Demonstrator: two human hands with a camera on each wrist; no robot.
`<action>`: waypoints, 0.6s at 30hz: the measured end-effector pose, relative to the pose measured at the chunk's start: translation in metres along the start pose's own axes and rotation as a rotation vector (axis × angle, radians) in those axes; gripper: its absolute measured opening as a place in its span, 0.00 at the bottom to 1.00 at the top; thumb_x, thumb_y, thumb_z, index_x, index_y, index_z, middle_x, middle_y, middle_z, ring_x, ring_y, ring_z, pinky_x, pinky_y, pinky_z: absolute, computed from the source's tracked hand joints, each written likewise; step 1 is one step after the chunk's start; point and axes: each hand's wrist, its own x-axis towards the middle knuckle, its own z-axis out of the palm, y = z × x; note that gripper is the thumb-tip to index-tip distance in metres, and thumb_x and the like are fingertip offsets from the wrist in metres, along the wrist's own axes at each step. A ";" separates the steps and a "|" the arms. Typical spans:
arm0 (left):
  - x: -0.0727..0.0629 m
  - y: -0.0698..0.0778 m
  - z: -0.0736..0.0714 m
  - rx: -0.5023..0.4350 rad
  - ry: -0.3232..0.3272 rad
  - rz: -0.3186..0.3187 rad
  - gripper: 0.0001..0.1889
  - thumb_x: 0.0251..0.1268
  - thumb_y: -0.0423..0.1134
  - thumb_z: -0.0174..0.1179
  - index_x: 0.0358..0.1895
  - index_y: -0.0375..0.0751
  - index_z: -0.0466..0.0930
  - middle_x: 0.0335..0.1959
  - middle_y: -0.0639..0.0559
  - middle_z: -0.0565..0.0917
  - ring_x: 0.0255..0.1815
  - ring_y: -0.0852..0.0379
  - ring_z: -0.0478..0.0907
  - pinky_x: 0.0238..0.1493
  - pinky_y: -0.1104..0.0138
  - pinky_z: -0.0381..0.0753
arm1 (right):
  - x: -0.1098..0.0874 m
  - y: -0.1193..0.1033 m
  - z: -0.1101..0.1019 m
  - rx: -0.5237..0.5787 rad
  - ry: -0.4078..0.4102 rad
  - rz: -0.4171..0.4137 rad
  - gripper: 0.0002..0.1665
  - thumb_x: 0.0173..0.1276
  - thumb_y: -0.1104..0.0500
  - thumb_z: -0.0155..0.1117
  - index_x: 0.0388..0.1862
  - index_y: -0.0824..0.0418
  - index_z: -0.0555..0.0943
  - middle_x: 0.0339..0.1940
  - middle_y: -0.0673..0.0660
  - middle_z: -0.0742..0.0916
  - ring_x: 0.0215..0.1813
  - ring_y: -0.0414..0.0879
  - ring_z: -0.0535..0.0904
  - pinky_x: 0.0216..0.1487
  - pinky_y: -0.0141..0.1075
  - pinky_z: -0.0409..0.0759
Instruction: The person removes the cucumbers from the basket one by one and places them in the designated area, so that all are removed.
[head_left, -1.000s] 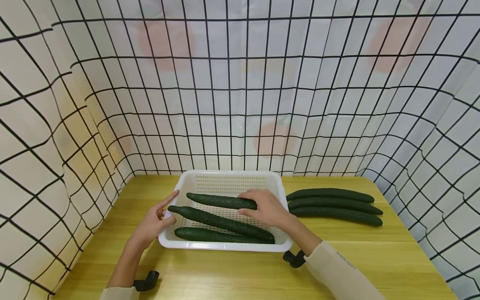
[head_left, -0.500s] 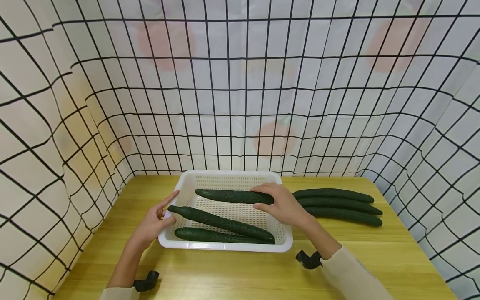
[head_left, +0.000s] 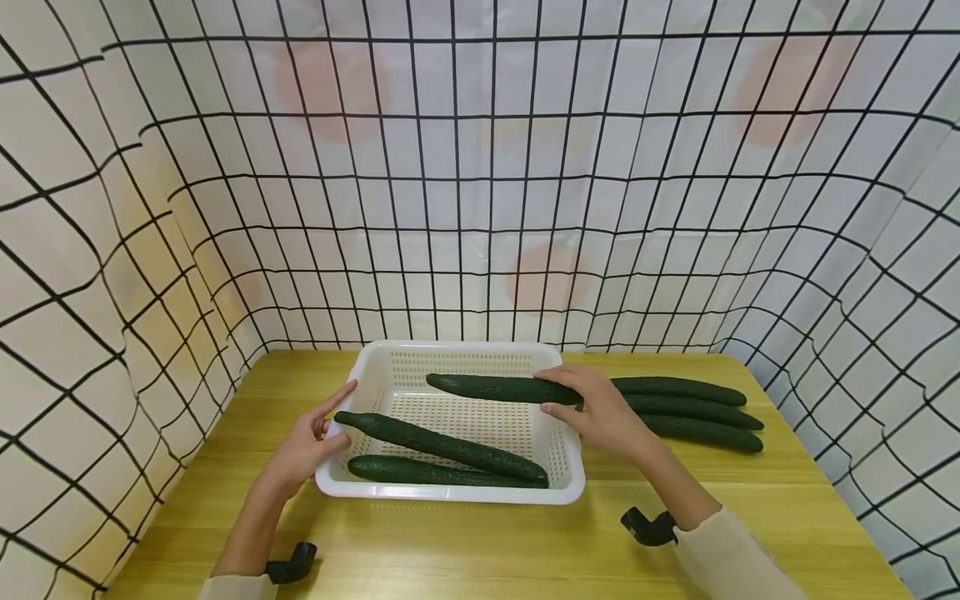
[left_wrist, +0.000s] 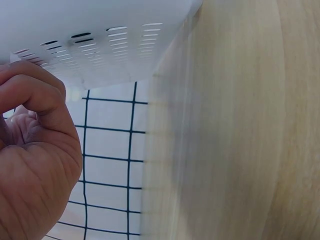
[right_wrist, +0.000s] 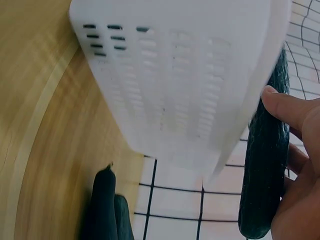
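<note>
My right hand (head_left: pixel 604 413) grips a cucumber (head_left: pixel 487 387) near its right end, over the right rim of a white slotted plastic basket (head_left: pixel 450 493). In the right wrist view, thumb and fingers lie on either side of that cucumber (right_wrist: pixel 265 175), which is higher than the basket wall (right_wrist: pixel 175 85). At the basket's left rim my left hand (head_left: pixel 302 452) holds the edge, thumb over it and index finger along it. The left wrist view shows its fingers curled against the outer wall. Two cucumbers lie inside, an upper one (head_left: pixel 442 443) leaning on the left rim and a lower one (head_left: pixel 442 472).
Several cucumbers, including a front one (head_left: pixel 701 433), lie side by side on the wooden table (head_left: pixel 465 550) right of the basket, partly behind my right hand. Black wire mesh (head_left: pixel 491 225) over pale sheeting encloses the back and both sides.
My right hand has lifted the cucumber and moved it right, from inside the basket to over its right rim. My left hand and the two other cucumbers in the basket stay put.
</note>
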 end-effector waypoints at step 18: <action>0.000 0.001 0.000 -0.002 0.007 -0.010 0.46 0.63 0.25 0.57 0.84 0.54 0.53 0.22 0.48 0.77 0.25 0.53 0.83 0.31 0.54 0.89 | -0.031 0.030 -0.027 -0.036 0.058 0.029 0.29 0.73 0.52 0.68 0.71 0.53 0.78 0.67 0.57 0.83 0.69 0.60 0.76 0.67 0.62 0.74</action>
